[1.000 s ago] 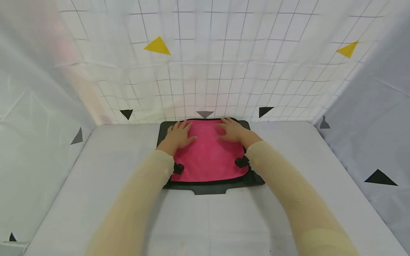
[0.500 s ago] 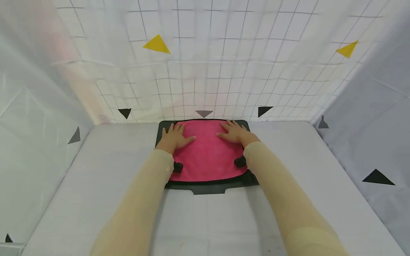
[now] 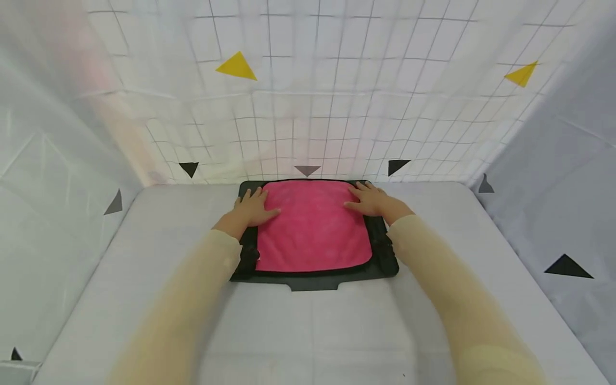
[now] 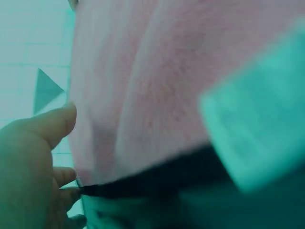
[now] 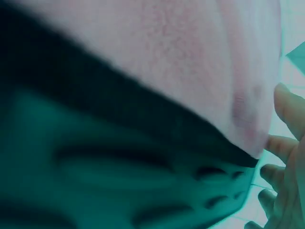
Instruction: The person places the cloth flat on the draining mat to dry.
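A pink fuzzy cloth (image 3: 313,227) with a black edge lies spread over a dark board (image 3: 315,282) that looks like hard plastic. My left hand (image 3: 251,208) rests with fingers spread at the cloth's far left corner. At the far right corner my right hand (image 3: 372,201) lies with its fingers extended on the cloth's edge. In the left wrist view the left hand (image 4: 35,167) is beside the cloth's border. From the right wrist, the right hand (image 5: 288,157) shows near the cloth's corner, and moulded oval marks appear on the board.
The board sits at the back of a white table (image 3: 308,331), close to a white grid-lined wall (image 3: 366,117). White sheets hang at the left (image 3: 53,214) and right sides. Black and yellow triangle markers (image 3: 238,66) are stuck on the walls.
Both hands have moved outward, the left to the left and the right to the right, toward the cloth's side edges. The cloth and board stay in about the same place.
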Demonstrator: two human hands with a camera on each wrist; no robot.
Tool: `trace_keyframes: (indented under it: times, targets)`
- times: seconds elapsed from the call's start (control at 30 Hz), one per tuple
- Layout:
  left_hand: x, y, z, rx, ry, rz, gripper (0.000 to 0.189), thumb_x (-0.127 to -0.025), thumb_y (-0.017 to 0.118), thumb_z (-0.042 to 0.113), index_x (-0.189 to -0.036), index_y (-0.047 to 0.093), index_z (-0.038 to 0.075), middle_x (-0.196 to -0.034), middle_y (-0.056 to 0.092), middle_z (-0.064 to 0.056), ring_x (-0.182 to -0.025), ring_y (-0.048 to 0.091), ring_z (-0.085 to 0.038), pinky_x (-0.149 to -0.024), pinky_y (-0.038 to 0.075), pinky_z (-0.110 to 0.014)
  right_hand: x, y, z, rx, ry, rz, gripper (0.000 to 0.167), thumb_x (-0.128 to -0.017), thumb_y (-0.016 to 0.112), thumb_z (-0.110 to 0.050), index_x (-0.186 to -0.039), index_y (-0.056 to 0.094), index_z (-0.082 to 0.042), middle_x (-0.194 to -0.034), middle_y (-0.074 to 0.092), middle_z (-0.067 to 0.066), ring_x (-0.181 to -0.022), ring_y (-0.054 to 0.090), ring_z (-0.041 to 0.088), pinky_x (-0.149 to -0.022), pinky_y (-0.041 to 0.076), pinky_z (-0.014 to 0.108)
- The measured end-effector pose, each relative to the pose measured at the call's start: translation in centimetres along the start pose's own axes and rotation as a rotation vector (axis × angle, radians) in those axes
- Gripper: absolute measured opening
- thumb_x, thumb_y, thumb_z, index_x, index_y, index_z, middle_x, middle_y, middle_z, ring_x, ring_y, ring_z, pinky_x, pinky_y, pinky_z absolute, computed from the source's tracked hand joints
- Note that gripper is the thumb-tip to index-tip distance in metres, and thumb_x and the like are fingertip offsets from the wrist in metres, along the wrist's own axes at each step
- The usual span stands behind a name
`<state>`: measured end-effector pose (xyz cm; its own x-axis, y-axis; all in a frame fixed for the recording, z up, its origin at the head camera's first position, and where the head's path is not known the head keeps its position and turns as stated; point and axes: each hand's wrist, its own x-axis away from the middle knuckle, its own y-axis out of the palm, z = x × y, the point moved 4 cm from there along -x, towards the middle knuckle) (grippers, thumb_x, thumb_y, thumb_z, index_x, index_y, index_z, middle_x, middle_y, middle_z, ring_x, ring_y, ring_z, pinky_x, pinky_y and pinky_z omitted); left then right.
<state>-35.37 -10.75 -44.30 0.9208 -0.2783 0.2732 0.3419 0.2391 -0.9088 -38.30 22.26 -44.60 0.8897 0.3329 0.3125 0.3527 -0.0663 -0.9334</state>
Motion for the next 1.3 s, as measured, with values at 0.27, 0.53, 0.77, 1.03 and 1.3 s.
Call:
trace_keyframes:
  times: [0.27,0.53,0.77,1.03,1.3]
  targets:
    - [4.1,0.1,-0.3,0.020,0.162,-0.007,0.089,-0.096,0.055,0.058,-0.159,0.022,0.004,-0.165,0.018,-0.019,-0.149,0.007,-0.050,-0.116,0.007,-0.068,4.2,-0.2,-1.4,-0.091,-0.203,-0.017,0.072,-0.099,0.058,-0.045,-0.155,0.036,-0.006,-0.160,0.026,0.024,-0.149,0.009,0.049,-0.116,0.018,0.063]
    - [7.6,2.3,-0.5,-0.041,0.245,-0.052,0.103,-0.085,0.067,0.064,-0.159,0.025,0.005,-0.166,0.017,-0.016,-0.149,0.008,-0.048,-0.114,0.009,-0.070,8.6,1.6,-2.2,-0.090,-0.287,-0.068,0.084,-0.090,0.070,-0.050,-0.156,0.036,-0.010,-0.163,0.019,0.021,-0.150,0.011,0.045,-0.114,0.024,0.063]
    - [8.9,3.6,-1.1,-0.102,0.245,-0.038,0.111,-0.079,0.069,0.069,-0.159,0.024,0.007,-0.166,0.015,-0.016,-0.149,0.010,-0.047,-0.114,0.012,-0.070,10.3,3.4,-1.4,-0.072,-0.294,-0.059,0.099,-0.081,0.076,-0.058,-0.158,0.032,-0.014,-0.163,0.019,0.021,-0.149,0.017,0.045,-0.111,0.030,0.063]
    - [9.7,3.8,-1.7,-0.082,0.253,-0.025,0.114,-0.079,0.072,0.068,-0.159,0.022,0.004,-0.165,0.014,-0.019,-0.150,0.010,-0.048,-0.114,0.011,-0.070,11.0,4.6,-0.9,-0.063,-0.326,-0.007,0.103,-0.080,0.076,-0.060,-0.158,0.031,-0.012,-0.163,0.020,0.022,-0.147,0.017,0.049,-0.111,0.025,0.068]
    - [10.3,4.2,-1.9,-0.081,0.266,0.006,0.111,-0.081,0.068,0.070,-0.159,0.022,0.005,-0.165,0.016,-0.018,-0.150,0.009,-0.046,-0.113,0.012,-0.070,11.8,5.7,-0.7,-0.013,-0.307,-0.002,0.098,-0.086,0.066,-0.064,-0.160,0.025,-0.014,-0.164,0.018,0.020,-0.147,0.014,0.050,-0.112,0.020,0.069]
